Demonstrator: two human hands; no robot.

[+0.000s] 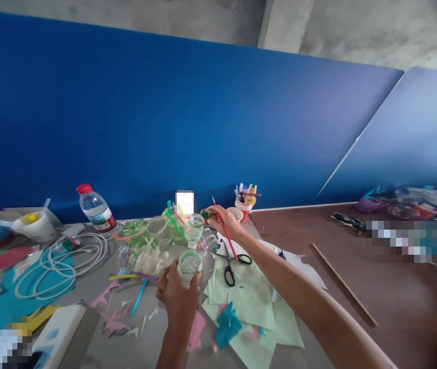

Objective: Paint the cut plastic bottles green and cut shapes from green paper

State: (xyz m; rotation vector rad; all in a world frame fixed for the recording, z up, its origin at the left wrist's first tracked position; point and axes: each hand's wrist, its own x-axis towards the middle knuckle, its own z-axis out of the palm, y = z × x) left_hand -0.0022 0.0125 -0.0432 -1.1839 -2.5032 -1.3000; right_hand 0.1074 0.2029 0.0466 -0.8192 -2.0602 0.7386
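My left hand is closed around a clear cup with a green rim and holds it upright, close in front of me over the surface. My right hand is stretched out beyond it and pinches a thin red brush. The brush slants through my fingers, its lower end pointing back toward me. Something small and green sits at those fingertips, and I cannot make out what it is.

Scissors lie just under my right wrist on pale green paper. Left of the right hand, and just beyond the cup, stands a cluster of cut bottle pieces with coloured straws stuck among them. Behind the right hand is a pot of brushes. Farther left are a water bottle and a coil of white cable. Well off to the right lies a wooden stick.
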